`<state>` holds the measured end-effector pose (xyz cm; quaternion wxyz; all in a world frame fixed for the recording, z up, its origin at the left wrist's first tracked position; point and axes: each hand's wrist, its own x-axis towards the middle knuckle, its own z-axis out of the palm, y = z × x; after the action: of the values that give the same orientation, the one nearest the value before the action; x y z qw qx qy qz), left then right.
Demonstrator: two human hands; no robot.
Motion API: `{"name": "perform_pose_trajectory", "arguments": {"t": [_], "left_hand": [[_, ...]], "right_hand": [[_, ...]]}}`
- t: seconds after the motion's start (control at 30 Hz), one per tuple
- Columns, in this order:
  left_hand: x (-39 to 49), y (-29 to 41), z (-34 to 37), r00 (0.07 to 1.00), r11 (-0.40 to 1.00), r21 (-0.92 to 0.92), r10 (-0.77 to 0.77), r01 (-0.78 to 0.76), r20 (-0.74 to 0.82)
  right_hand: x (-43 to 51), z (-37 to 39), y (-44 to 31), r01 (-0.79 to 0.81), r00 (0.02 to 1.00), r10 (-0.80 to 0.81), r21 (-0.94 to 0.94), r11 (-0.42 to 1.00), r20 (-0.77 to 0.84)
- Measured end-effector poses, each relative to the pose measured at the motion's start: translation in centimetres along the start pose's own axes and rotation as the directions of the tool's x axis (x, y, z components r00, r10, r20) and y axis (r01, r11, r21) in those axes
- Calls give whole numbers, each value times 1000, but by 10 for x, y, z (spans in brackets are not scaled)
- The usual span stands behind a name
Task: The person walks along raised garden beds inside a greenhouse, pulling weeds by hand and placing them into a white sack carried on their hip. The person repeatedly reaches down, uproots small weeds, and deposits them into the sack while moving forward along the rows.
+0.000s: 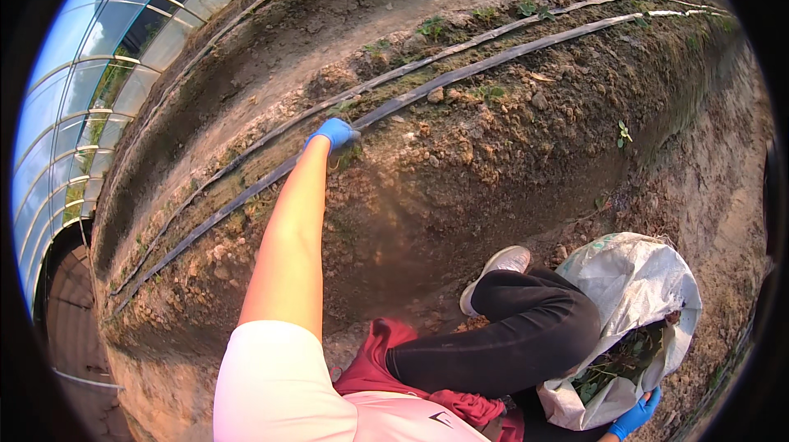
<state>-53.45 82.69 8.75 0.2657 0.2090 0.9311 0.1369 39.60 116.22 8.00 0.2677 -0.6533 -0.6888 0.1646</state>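
My left hand [335,133], in a blue glove, reaches onto the raised soil bed at the nearer flat drip hose [456,75]. Its fingertips are blurred, so whether they hold anything cannot be told. Small green leaves [348,157] show just below the fingers. At the lower right, my right hand [638,414], also gloved in blue, grips the rim of a white woven sack [622,269]. Pulled green plants [616,365] lie inside the sack's open mouth, beside my bent knee.
A second drip hose [382,79] runs along the bed behind the nearer one. Small seedlings [431,27] and clods dot the soil. My shoe [499,266] rests at the bed's foot. A greenhouse wall of clear film and hoops [92,59] curves along the left.
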Motion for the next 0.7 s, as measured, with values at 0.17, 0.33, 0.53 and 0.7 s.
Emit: {"name": "perform_pose_trajectory", "arguments": {"t": [0.17,0.33,0.53,0.7], "left_hand": [[4,-37,10,944,928,181,-309,327,-118],[-6,-45,36,838,899,-164,-438,406,-325],[-13,-45,51,705,822,-432,-552,372,-445],[-6,-68,65,681,887,-172,-443,430,-583]], "right_hand": [[2,5,-1,7,1000,-6,-40,999,24],[4,7,1,34,999,-34,-16,999,13],[0,3,6,17,1000,-17,24,1000,-9],[-4,1,7,2,1000,-2,-5,1000,-5]]}}
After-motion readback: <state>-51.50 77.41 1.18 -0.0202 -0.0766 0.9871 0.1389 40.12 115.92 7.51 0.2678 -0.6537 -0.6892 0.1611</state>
